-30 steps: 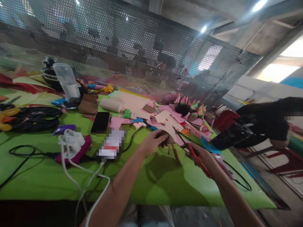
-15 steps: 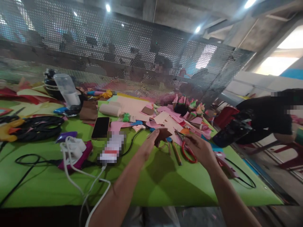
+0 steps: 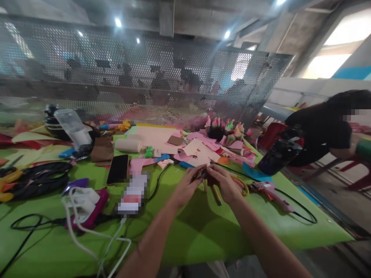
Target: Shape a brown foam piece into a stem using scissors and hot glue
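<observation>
My left hand (image 3: pixel 189 183) and my right hand (image 3: pixel 223 181) meet above the green table, fingers closed around a small brown craft piece (image 3: pixel 211 180). It could be felt or paper; the fingers cover most of it. Just below them a pencil-like stick (image 3: pixel 216 196) lies on the table. Beside my right hand is a yellow looped handle (image 3: pixel 243 186), partly hidden by that hand. A pink glue gun (image 3: pixel 278 197) with a black cord rests farther right. Loose pink and cream pieces (image 3: pixel 199 148) lie beyond my hands.
On the left are a dark phone (image 3: pixel 118 169), a second lit phone (image 3: pixel 133 195) on a white cable, and a magenta power strip (image 3: pixel 87 212). A clear bottle (image 3: pixel 71 127) leans at the back left. A dark bottle (image 3: pixel 279 152) stands right, near a bent-over person (image 3: pixel 321 123).
My right hand has let go of the red-handled scissors and joined my left hand at the brown piece. The view has shifted slightly to the right.
</observation>
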